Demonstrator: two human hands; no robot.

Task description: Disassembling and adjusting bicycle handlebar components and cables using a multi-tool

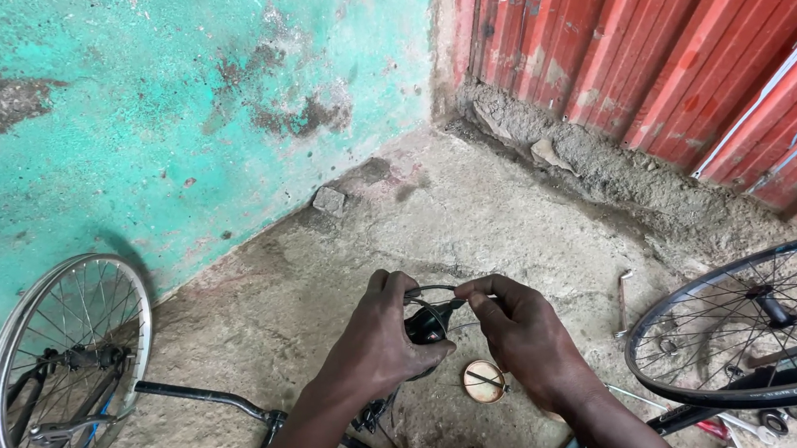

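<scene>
My left hand (377, 338) grips a small black bicycle part (425, 327) at the middle of the view, above the concrete floor. My right hand (523, 334) pinches a thin wire or cable (434, 292) that loops over the top of that part. Both hands are close together, thumbs nearly touching. What the black part is exactly I cannot tell; my fingers cover most of it.
A silver spoked wheel (61, 359) leans at the left by the turquoise wall. A black-rimmed wheel (769, 325) lies at the right. A round tin lid (484, 380) and a black frame tube (203, 396) rest on the floor below my hands. Red corrugated sheeting (683, 41) stands behind.
</scene>
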